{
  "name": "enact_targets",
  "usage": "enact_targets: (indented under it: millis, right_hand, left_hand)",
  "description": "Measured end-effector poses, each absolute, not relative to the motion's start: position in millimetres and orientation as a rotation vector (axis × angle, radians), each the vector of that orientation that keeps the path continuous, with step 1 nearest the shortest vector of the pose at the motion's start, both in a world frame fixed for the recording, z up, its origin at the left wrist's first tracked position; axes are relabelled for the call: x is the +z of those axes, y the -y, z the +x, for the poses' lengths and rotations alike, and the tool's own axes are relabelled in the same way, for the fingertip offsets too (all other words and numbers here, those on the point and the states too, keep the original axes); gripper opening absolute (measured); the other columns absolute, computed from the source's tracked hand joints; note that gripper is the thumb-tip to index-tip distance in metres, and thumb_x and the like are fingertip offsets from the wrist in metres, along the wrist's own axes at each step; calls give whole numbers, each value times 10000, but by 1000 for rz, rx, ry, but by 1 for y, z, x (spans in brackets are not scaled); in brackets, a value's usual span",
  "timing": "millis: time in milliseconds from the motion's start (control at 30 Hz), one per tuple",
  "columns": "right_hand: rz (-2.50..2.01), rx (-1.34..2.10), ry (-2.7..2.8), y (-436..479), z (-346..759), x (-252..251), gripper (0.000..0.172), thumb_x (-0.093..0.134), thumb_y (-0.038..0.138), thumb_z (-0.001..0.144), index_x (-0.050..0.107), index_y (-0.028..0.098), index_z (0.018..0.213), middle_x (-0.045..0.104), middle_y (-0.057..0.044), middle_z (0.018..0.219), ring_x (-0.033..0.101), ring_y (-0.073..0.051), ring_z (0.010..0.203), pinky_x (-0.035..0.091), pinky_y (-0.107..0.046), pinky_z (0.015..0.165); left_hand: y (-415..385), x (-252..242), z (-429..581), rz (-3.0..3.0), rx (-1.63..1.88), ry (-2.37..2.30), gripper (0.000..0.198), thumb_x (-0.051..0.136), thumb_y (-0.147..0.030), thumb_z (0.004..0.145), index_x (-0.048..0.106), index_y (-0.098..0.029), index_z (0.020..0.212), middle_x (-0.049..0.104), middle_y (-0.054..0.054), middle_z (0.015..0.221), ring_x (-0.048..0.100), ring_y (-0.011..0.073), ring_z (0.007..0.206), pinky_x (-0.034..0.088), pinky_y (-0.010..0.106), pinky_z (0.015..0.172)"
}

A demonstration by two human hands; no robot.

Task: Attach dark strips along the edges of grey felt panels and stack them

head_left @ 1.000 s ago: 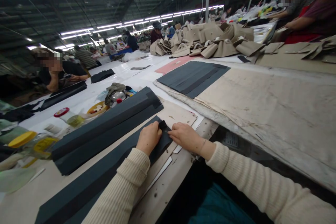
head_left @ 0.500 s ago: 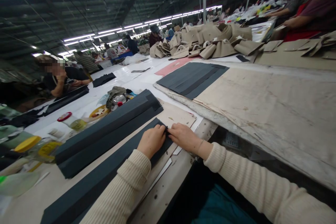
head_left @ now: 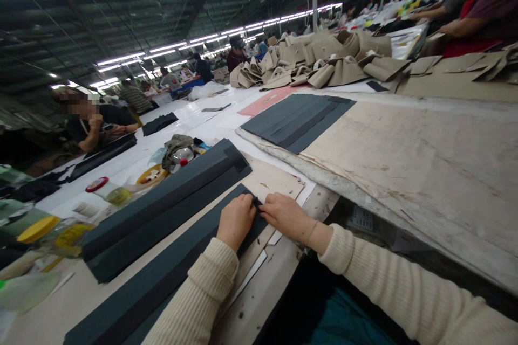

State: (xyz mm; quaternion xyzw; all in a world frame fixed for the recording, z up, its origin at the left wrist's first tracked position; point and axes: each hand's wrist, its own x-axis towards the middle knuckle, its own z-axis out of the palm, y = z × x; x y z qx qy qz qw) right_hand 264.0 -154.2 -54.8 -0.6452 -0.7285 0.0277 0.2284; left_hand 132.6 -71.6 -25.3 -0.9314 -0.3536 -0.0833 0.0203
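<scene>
A long dark blue-grey strip of sheet material (head_left: 162, 275) lies slantwise on the board before me, with a fold line along its length. At its far end my left hand (head_left: 238, 220) is closed, its fingertips pinching the edge of the strip. Facing it, my right hand (head_left: 289, 218) is closed on the same edge, fingers pressed together. A small dark bit of the strip sticks up between the fingertips. Just beyond it rests a stack of similar dark strips (head_left: 170, 202). Both thumbs are mostly hidden.
Jars with yellow (head_left: 38, 229) and red lids (head_left: 97, 184) stand at the left. Flat dark sheets (head_left: 299, 121) lie on a thick pale board (head_left: 424, 172) at the right. Beige pieces (head_left: 324, 56) are heaped behind. Other people sit at the left and upper right.
Both hands stay at the strip's far end, the left shifting slightly right. The dark bit between the fingertips shows a little more. The view has moved slightly.
</scene>
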Motion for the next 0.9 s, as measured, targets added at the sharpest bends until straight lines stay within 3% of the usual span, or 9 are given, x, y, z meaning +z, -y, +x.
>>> enact_targets:
  millis: [200,433,733,900]
  right_hand:
    - [-1790,86,2017,154,264,-54,234,454,287,867,642,193,968,544,-59,844,480,-162,836,373,-278,728]
    - [-1776,98,1997,153,264,-56,238,451,285,870,642,189,974,545,-59,845,481,-162,846,375,-280,757]
    - [-1749,58,2108,141,264,-32,199,452,237,865,623,179,949,533,-58,863,489,-156,848,377,-263,728]
    - [-1828,-18,2160,124,259,-33,233,496,312,845,591,165,998,524,-84,893,482,-185,842,384,-285,700]
  left_hand:
    - [46,-43,122,-3048,-1171,1824,111,533,-256,672,529,-180,590,496,-27,531,450,134,546,314,246,564]
    - [32,-59,112,-2913,-1710,2152,296,431,-391,687,560,-138,772,579,3,635,503,128,551,385,231,535]
    - [42,-55,113,-3076,-1718,1839,192,512,-326,711,608,-174,781,615,7,764,533,178,771,392,284,755]
    - [44,-52,113,-3096,-1691,1842,166,510,-300,704,607,-176,754,610,5,738,529,181,756,391,290,745]
